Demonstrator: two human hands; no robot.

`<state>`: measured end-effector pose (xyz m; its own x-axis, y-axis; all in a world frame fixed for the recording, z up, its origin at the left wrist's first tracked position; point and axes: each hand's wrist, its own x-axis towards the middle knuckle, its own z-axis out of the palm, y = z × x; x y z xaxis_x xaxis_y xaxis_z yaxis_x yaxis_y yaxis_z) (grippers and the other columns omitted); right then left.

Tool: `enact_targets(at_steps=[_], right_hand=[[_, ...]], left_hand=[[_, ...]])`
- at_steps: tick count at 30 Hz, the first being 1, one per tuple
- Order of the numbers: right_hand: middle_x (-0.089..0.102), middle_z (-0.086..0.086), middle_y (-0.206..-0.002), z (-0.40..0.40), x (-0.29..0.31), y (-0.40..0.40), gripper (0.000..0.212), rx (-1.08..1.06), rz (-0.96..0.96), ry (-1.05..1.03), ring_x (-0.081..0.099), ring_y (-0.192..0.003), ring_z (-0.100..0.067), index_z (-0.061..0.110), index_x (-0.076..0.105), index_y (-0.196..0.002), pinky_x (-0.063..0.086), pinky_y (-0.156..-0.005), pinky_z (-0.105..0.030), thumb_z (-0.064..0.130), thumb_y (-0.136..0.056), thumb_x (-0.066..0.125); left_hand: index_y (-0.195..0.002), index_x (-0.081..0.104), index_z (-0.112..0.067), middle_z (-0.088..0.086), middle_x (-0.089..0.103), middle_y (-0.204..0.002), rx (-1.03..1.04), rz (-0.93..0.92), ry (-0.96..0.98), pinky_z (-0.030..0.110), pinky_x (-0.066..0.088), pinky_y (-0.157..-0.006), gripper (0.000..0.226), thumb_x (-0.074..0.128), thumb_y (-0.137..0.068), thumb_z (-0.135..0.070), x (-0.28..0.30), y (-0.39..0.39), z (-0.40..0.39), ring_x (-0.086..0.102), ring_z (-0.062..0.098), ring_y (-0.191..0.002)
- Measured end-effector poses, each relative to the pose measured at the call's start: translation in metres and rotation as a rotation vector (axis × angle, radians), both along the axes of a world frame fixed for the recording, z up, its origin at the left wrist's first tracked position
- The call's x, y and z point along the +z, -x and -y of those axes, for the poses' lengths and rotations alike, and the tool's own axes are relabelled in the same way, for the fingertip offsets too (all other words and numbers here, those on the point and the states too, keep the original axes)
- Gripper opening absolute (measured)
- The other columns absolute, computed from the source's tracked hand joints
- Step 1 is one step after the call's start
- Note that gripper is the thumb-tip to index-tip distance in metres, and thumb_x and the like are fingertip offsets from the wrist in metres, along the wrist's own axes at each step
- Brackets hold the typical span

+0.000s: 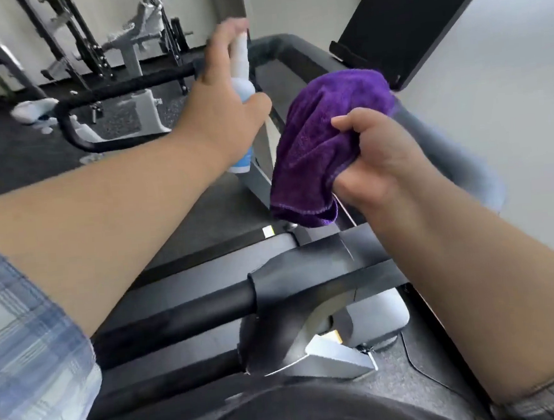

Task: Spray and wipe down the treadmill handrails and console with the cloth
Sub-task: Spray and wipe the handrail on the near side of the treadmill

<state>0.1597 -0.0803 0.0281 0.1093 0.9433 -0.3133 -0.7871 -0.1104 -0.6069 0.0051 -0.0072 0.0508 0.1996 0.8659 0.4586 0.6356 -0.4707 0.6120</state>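
My left hand (227, 104) grips a spray bottle (243, 90) with a white top and pale blue body, held over the treadmill's far handrail (120, 86). My right hand (381, 158) is closed on a bunched purple cloth (327, 146), which hangs in the air just left of the hand and below the console. The black console screen (410, 23) tilts up at the upper right. A near black handrail (190, 309) crosses the lower middle beneath both forearms. The bottle's nozzle is blurred and partly hidden by my fingers.
The treadmill's grey frame and silver bracket (333, 354) sit low in the middle. Gym equipment with a white frame (133, 45) stands against the back wall at upper left. A white object (34, 109) lies on the dark floor. A black cable (427, 373) runs at lower right.
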Motion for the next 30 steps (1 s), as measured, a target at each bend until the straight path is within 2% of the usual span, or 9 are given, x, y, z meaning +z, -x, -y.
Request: enact_targets(at_steps=[6,11,15,19,21,23,26,28,30], right_hand=[[0.066,-0.018,-0.106,0.014,0.003,0.064,0.028,0.200,-0.124,-0.161,0.067,-0.094,-0.033,0.000,0.060,-0.112,0.053,-0.092,-0.055,-0.003,-0.091,0.042],[0.066,-0.019,-0.097,0.041,0.003,0.121,0.031,0.258,-0.133,-0.269,0.068,-0.087,-0.034,-0.001,0.057,-0.115,0.054,-0.088,-0.058,-0.005,-0.090,0.039],[0.065,-0.016,-0.091,0.072,0.002,0.157,0.027,0.227,-0.062,-0.276,0.068,-0.081,-0.031,0.000,0.058,-0.109,0.056,-0.086,-0.055,-0.005,-0.092,0.038],[0.066,-0.016,-0.095,0.107,-0.003,0.181,0.039,0.037,0.082,-0.284,0.069,-0.090,-0.034,-0.004,0.054,-0.126,0.054,-0.090,-0.059,-0.007,-0.089,0.042],[0.067,-0.014,-0.099,0.128,-0.007,0.190,0.042,-0.053,0.193,-0.291,0.068,-0.097,-0.035,0.008,0.058,-0.122,0.053,-0.092,-0.059,-0.007,-0.087,0.042],[0.065,-0.006,-0.096,0.150,-0.007,0.194,0.045,-0.150,0.330,-0.308,0.064,-0.093,-0.029,0.019,0.060,-0.114,0.053,-0.094,-0.049,-0.008,-0.084,0.041],[0.064,0.010,-0.084,0.182,-0.004,0.192,0.054,-0.310,0.557,-0.340,0.057,-0.080,-0.013,0.032,0.061,-0.113,0.053,-0.078,-0.035,-0.006,-0.083,0.038],[0.065,0.015,-0.087,0.198,-0.006,0.189,0.056,-0.409,0.761,-0.355,0.058,-0.079,-0.007,0.042,0.060,-0.116,0.052,-0.076,-0.028,0.000,-0.085,0.040],[0.068,0.013,-0.100,0.204,-0.013,0.190,0.054,-0.485,0.915,-0.391,0.062,-0.089,-0.007,0.045,0.059,-0.116,0.053,-0.088,-0.027,0.003,-0.087,0.044]], left_hand=[[-0.140,0.034,-0.039,-0.006,0.055,-0.096,0.168,-0.048,-0.010,0.008,0.039,-0.054,0.063,0.052,-0.084,-0.017,0.014,0.083,0.067,0.051,0.001,-0.067],[-0.135,0.037,-0.043,-0.002,0.060,-0.099,0.255,0.060,-0.043,0.037,0.055,-0.076,0.062,0.052,-0.080,-0.018,0.025,0.145,0.141,0.063,0.022,-0.083],[-0.125,0.037,-0.056,0.006,0.063,-0.095,0.305,0.186,0.037,0.047,0.056,-0.075,0.059,0.053,-0.083,-0.018,0.002,0.181,0.196,0.065,0.030,-0.078],[-0.125,0.036,-0.055,0.004,0.063,-0.094,0.227,0.187,0.138,0.036,0.054,-0.073,0.062,0.054,-0.085,-0.012,-0.025,0.205,0.236,0.060,0.025,-0.081],[-0.126,0.036,-0.053,0.002,0.063,-0.093,0.199,0.196,0.180,0.032,0.051,-0.072,0.062,0.055,-0.085,-0.011,-0.036,0.214,0.254,0.059,0.022,-0.080],[-0.128,0.035,-0.053,-0.001,0.063,-0.092,0.178,0.210,0.204,0.027,0.049,-0.071,0.061,0.056,-0.085,-0.013,-0.045,0.218,0.270,0.058,0.018,-0.078],[-0.127,0.036,-0.054,-0.006,0.061,-0.092,0.146,0.233,0.241,0.018,0.045,-0.064,0.059,0.057,-0.087,-0.016,-0.057,0.220,0.289,0.055,0.013,-0.075],[-0.126,0.036,-0.054,-0.006,0.061,-0.093,0.120,0.251,0.266,0.025,0.049,-0.071,0.059,0.057,-0.087,-0.016,-0.062,0.218,0.298,0.057,0.014,-0.077],[-0.126,0.036,-0.054,-0.003,0.063,-0.095,0.104,0.260,0.275,0.036,0.052,-0.076,0.059,0.057,-0.086,-0.015,-0.065,0.215,0.305,0.058,0.022,-0.082]])
